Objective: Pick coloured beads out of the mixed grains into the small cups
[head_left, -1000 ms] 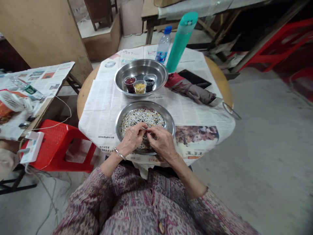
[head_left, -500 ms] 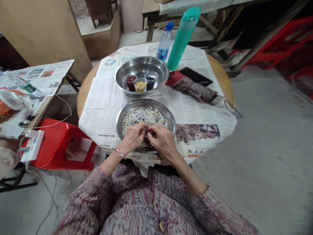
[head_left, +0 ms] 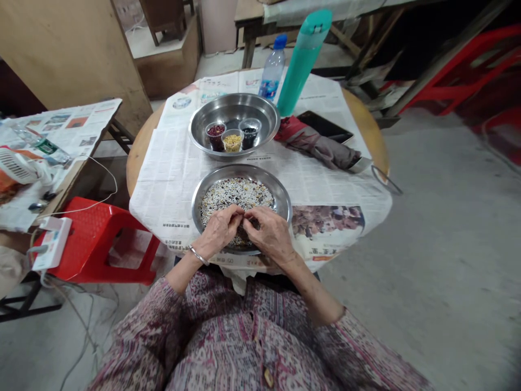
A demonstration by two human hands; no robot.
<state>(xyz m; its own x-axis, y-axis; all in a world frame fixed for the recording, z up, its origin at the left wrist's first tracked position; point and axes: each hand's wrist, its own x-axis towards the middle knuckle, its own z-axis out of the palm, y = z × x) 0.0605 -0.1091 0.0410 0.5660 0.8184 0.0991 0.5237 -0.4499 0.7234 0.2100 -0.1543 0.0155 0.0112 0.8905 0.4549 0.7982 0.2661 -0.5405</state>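
A steel bowl [head_left: 285, 187] near the table's front edge holds a layer of mixed grains and beans [head_left: 238, 194], mostly white with black, yellow and dark red bits. Over its near side, my left hand [head_left: 220, 227] and my right hand [head_left: 266, 231] meet with their fingertips pinched close together. Whatever is between the fingertips is too small to make out. Behind it, a wider steel bowl [head_left: 203, 114] holds three clear cups: one of dark red beans [head_left: 215, 136], one of yellow beans [head_left: 232, 142] and one of black beans [head_left: 249, 136].
Newspaper [head_left: 163, 179] covers the round table. At its back stand a water bottle [head_left: 272, 70] and a tall teal bottle [head_left: 303, 65]. A folded umbrella [head_left: 321, 146] and a dark tablet-like thing [head_left: 325, 127] lie at right. A red stool [head_left: 101, 239] stands at left.
My hands stay pinched over the bowl, with only slight finger movement. The whole view has shifted a little. Bowls and cups keep their places.
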